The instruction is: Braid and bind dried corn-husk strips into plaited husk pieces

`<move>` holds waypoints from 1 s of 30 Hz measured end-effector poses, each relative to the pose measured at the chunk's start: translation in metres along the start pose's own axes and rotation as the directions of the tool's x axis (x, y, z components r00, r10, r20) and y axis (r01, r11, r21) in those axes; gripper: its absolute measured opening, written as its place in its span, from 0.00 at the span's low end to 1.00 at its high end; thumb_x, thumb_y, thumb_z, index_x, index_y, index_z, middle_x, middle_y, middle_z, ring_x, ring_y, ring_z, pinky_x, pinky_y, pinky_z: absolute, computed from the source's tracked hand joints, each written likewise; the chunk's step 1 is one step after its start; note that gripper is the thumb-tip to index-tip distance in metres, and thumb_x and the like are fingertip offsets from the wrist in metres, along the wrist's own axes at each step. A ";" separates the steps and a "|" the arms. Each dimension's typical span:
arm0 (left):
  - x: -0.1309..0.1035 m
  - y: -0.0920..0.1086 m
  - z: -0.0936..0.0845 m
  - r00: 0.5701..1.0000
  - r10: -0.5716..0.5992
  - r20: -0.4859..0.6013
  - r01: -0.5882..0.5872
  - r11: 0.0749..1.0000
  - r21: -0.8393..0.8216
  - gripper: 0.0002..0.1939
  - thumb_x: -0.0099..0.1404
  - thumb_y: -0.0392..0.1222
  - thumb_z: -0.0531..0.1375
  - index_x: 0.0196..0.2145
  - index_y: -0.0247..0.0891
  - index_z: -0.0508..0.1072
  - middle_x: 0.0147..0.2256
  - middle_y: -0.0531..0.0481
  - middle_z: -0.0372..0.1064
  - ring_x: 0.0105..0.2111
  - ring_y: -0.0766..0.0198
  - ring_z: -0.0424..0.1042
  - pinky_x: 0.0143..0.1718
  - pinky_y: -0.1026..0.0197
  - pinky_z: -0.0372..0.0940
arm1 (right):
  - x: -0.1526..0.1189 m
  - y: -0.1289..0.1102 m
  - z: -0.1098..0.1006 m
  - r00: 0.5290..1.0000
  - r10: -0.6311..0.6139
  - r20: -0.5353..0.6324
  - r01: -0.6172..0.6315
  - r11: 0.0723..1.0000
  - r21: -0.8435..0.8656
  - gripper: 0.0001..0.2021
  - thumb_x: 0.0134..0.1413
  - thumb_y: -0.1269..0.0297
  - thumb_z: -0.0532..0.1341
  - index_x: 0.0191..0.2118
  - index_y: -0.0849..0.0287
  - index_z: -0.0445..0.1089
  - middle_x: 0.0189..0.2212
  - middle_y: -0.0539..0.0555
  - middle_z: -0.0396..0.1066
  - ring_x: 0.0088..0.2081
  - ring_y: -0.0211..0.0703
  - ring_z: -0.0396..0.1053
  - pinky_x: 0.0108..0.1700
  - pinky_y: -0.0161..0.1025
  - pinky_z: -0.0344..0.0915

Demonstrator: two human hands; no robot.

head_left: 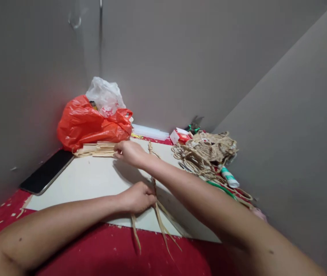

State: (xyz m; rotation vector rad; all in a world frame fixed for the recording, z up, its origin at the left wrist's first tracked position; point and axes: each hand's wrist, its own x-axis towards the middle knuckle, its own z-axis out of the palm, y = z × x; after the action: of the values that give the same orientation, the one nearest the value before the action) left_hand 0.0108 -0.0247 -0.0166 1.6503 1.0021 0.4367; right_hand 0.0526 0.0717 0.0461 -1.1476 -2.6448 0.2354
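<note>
At the left edge of the white board (74,184), which lies upon a red surface (108,251), there is a dark phone (50,172), placed aslant and partly over this edge. Near the far left corner of the board stands an orange plastic bag (90,124), and a white plastic bag (104,94) rises behind it. Just before the orange bag, a flat bundle of pale strips (97,150) lies along the far left part of the board. The right hand (133,154) reaches across to the right end of this bundle, with its fingers bent and close to each other (whether they already grip a strip, I cannot tell).

Nearer to the front edge, the left hand (137,197) holds the thin braid (154,184) pinched between thumb and fingers. The braid runs from the far edge toward the front edge, and its loose ends (160,224) spread over this front edge.

Beyond the far edge there is a clear plastic item (151,131), then a small red and white box (180,135). At the right side lies a heap of braided cord (209,147), with a white and green roll (230,178) beside it.
</note>
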 end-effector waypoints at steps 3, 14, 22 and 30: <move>0.001 -0.005 0.001 1.000 0.016 -0.014 -0.016 1.000 -0.002 0.08 0.51 0.34 0.51 0.19 0.34 0.67 0.16 0.56 0.56 0.19 0.70 0.55 0.22 0.65 0.51 | 0.030 -0.006 0.025 0.994 0.066 0.089 -0.051 0.987 -0.153 0.09 0.50 0.64 0.57 0.32 0.61 0.73 0.32 0.60 0.74 0.32 0.45 0.69 0.31 0.37 0.56; -0.003 -0.006 -0.003 1.000 -0.030 0.010 0.030 0.999 -0.020 0.09 0.53 0.38 0.50 0.21 0.35 0.69 0.15 0.57 0.54 0.17 0.72 0.52 0.19 0.66 0.48 | 0.030 0.018 0.013 0.988 0.153 -0.013 -0.115 0.791 0.600 0.03 0.40 0.72 0.57 0.27 0.60 0.62 0.21 0.47 0.64 0.23 0.34 0.62 0.25 0.31 0.56; 0.001 -0.008 -0.002 0.999 -0.023 0.023 0.024 0.998 -0.066 0.10 0.54 0.41 0.52 0.21 0.34 0.67 0.17 0.57 0.53 0.19 0.71 0.50 0.22 0.66 0.49 | -0.028 0.034 -0.029 0.946 0.274 0.171 -0.193 0.054 0.980 0.13 0.38 0.66 0.65 0.33 0.60 0.65 0.19 0.43 0.59 0.18 0.27 0.54 0.21 0.27 0.56; -0.001 -0.006 -0.002 1.000 -0.012 0.029 0.014 0.997 -0.075 0.13 0.56 0.45 0.52 0.22 0.33 0.68 0.17 0.58 0.51 0.19 0.72 0.48 0.23 0.66 0.47 | -0.016 0.050 -0.021 0.948 0.298 -0.116 -0.102 0.625 0.774 0.04 0.41 0.69 0.63 0.25 0.62 0.66 0.23 0.48 0.66 0.26 0.33 0.62 0.31 0.32 0.61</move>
State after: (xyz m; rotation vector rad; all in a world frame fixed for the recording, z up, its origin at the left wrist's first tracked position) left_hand 0.0070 -0.0237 -0.0212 1.5775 0.9637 0.4362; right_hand 0.1035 0.0949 0.0514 -1.0523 -1.8406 1.0753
